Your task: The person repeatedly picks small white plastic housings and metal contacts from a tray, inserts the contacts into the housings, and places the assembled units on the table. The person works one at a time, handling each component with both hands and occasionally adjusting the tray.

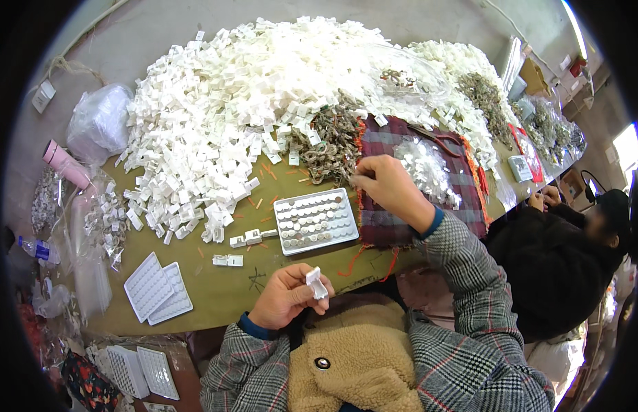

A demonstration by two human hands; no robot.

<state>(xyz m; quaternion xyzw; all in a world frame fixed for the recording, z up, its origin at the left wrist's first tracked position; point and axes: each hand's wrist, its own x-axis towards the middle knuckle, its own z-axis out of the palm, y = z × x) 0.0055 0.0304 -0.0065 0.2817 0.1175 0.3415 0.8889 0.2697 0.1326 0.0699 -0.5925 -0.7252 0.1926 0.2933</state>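
Note:
My left hand [286, 299] is closed on a small white plastic case [317, 283], whose lid stands up, in front of my chest. Over the right edge of a heap of grey-brown small parts [330, 141] is my right hand [394, 189], thumb and fingers pinched together. Whether anything is between those fingertips cannot be made out. Below it lies a white tray [312, 248] with rows of round pockets, many holding small round white pieces. Several white plastic cases [253, 237] sit left of the tray.
A huge mound of white plastic cases [229, 103] covers the table's far side. A plaid cloth [374, 223] bears clear pieces [428, 168] and pliers [439, 142]. Stacked white trays [148, 285] lie left, near a pink tumbler [66, 165]. Another person [545, 261] sits at right.

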